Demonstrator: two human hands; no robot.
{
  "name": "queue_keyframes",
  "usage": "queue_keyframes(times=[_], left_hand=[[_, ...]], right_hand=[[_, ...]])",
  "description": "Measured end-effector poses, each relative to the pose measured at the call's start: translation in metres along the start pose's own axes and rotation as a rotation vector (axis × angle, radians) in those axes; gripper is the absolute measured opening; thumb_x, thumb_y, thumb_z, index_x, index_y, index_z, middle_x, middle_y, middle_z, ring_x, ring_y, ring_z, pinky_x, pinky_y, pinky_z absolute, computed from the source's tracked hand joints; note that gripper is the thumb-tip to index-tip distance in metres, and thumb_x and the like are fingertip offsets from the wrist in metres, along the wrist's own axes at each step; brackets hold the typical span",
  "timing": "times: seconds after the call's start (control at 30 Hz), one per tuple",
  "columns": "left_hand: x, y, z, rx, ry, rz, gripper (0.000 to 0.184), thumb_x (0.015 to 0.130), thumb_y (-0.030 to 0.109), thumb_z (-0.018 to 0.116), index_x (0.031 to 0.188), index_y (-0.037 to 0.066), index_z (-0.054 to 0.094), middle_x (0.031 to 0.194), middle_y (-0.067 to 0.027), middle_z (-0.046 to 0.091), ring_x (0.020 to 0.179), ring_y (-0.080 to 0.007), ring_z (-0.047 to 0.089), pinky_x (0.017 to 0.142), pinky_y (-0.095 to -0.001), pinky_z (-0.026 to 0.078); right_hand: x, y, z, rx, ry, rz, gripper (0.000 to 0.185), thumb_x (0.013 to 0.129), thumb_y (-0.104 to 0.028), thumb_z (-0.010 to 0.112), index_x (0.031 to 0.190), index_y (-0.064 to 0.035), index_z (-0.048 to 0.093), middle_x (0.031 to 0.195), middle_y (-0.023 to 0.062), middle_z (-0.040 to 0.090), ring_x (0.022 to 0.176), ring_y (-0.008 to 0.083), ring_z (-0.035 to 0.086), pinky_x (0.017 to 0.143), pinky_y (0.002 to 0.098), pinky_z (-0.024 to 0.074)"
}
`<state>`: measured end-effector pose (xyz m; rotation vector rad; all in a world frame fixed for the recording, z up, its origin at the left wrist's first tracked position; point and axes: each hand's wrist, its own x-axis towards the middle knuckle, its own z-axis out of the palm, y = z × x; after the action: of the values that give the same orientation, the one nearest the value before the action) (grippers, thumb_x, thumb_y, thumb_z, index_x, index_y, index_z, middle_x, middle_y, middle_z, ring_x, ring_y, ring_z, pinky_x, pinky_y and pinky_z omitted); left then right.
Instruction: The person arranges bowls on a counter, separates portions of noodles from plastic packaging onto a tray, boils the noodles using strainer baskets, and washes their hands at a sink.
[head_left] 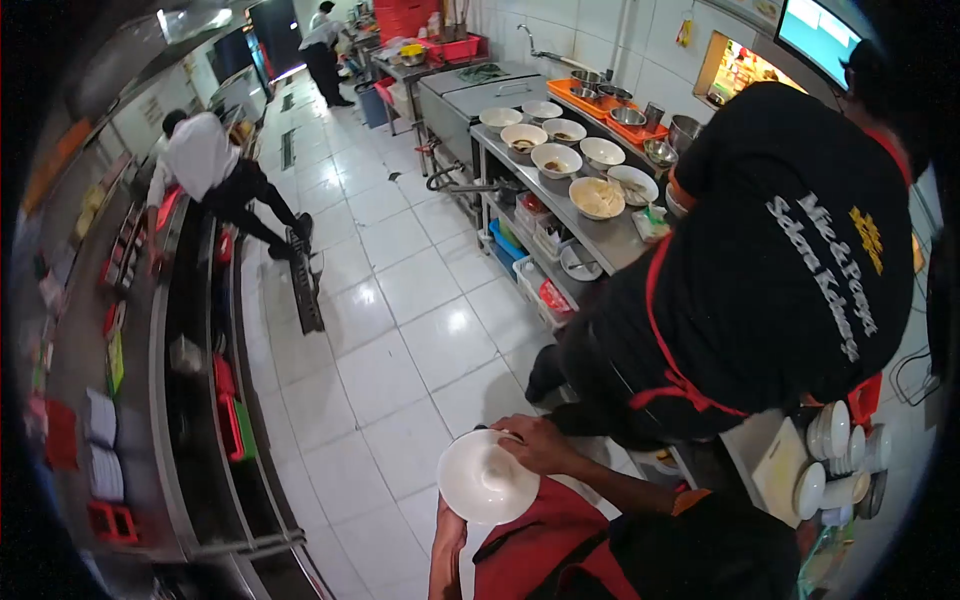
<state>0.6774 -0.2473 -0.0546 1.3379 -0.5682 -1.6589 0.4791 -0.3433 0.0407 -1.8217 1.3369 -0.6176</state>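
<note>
A plain white bowl (485, 480) is held in front of the red apron at the bottom centre. Glare sits at its middle, and I cannot tell whether anything lies inside. My left hand (451, 524) grips the rim from the lower left, its fingers partly hidden by the bowl. On the upper right edge of the same bowl, my right hand (540, 446) is closed with its fingers over the rim. A small dark patch shows by those fingertips, too small to make out.
Close on my right, a co-worker in a black shirt (760, 240) stands at a steel counter (490, 145). It bears several bowls, some with noodles (597, 197), and orange trays (610, 112). Stacked bowls (826, 432) stand lower right. Another person (200, 155) bends over left shelving; white tiled floor (400, 350) lies between.
</note>
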Motion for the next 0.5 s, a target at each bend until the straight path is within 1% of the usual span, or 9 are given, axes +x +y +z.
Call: queue_keyframes(times=[0.07,0.13,0.2,0.27,0.33,0.37,0.4,0.47,0.5], left_hand=[[0.030,0.037,-0.007,0.017,-0.021,-0.024,0.041,0.094,0.022,0.042,0.128,0.001,0.040,0.120,-0.0114,0.053,0.106,-0.0187,0.053,0.088,-0.0330,0.045],[0.073,0.066,-0.015,-0.015,0.000,-0.022,0.042,0.092,0.024,0.046,0.126,0.000,0.042,0.116,-0.0110,0.055,0.102,-0.0192,0.055,0.086,-0.0327,0.046],[0.108,0.103,-0.024,-0.045,0.053,-0.098,0.039,0.091,0.017,0.047,0.126,-0.001,0.042,0.120,-0.0119,0.052,0.106,-0.0201,0.053,0.089,-0.0323,0.044],[0.137,0.143,-0.026,0.123,0.052,-0.116,0.041,0.090,0.021,0.049,0.125,-0.001,0.044,0.119,-0.0119,0.053,0.104,-0.0206,0.054,0.087,-0.0322,0.045],[0.177,0.176,-0.027,0.201,0.014,-0.043,0.040,0.090,0.021,0.050,0.124,0.000,0.045,0.117,-0.0116,0.054,0.102,-0.0205,0.055,0.084,-0.0320,0.046],[0.199,0.184,-0.034,-0.027,-0.031,-0.039,0.039,0.089,0.020,0.050,0.122,-0.001,0.047,0.115,-0.0112,0.056,0.101,-0.0199,0.055,0.083,-0.0316,0.046],[0.225,0.191,-0.041,-0.020,-0.040,-0.055,0.039,0.089,0.020,0.050,0.122,-0.001,0.047,0.115,-0.0112,0.056,0.101,-0.0199,0.055,0.083,-0.0316,0.046],[0.278,0.208,-0.054,0.335,-0.059,0.004,0.037,0.089,0.019,0.049,0.120,-0.002,0.049,0.113,-0.0115,0.057,0.100,-0.0193,0.056,0.083,-0.0313,0.046],[0.294,0.247,-0.028,0.193,-0.037,-0.128,0.035,0.090,0.018,0.048,0.119,-0.002,0.050,0.113,-0.0116,0.057,0.101,-0.0196,0.056,0.084,-0.0306,0.046]], right_hand=[[0.048,0.001,0.008,-0.001,0.009,-0.013,0.026,0.082,-0.021,0.051,0.104,-0.0087,0.059,0.094,0.0158,0.060,0.090,0.0334,0.057,0.079,0.0431,0.0449],[0.102,-0.002,0.010,-0.016,0.044,-0.064,0.024,0.080,-0.021,0.056,0.098,-0.0068,0.062,0.085,0.0140,0.060,0.079,0.0313,0.059,0.071,0.0399,0.0459],[0.154,-0.007,0.004,0.024,0.064,-0.072,0.022,0.080,-0.021,0.057,0.096,-0.0070,0.062,0.082,0.0135,0.059,0.076,0.0309,0.059,0.069,0.0395,0.0459],[0.199,-0.012,-0.002,0.068,0.071,-0.075,0.019,0.079,-0.021,0.059,0.091,-0.0072,0.062,0.077,0.0127,0.058,0.071,0.0299,0.058,0.065,0.0389,0.0458],[0.248,-0.018,-0.013,0.068,0.093,-0.062,0.018,0.078,-0.020,0.060,0.090,-0.0070,0.062,0.077,0.0124,0.057,0.070,0.0292,0.058,0.064,0.0387,0.0458],[0.271,-0.020,-0.018,0.064,0.100,-0.058,0.017,0.077,-0.020,0.061,0.088,-0.0068,0.061,0.076,0.0121,0.057,0.069,0.0285,0.058,0.064,0.0385,0.0458],[0.294,-0.021,-0.025,0.067,0.107,-0.040,0.017,0.077,-0.020,0.061,0.088,-0.0068,0.061,0.076,0.0121,0.057,0.069,0.0285,0.058,0.064,0.0385,0.0458],[0.343,-0.022,-0.041,0.073,0.067,0.006,0.017,0.077,-0.020,0.061,0.088,-0.0060,0.060,0.083,0.0122,0.060,0.078,0.0298,0.060,0.071,0.0409,0.0469],[0.365,-0.019,-0.049,0.039,0.101,-0.004,0.019,0.076,-0.020,0.062,0.087,-0.0054,0.060,0.082,0.0127,0.059,0.075,0.0297,0.060,0.070,0.0406,0.0473]])
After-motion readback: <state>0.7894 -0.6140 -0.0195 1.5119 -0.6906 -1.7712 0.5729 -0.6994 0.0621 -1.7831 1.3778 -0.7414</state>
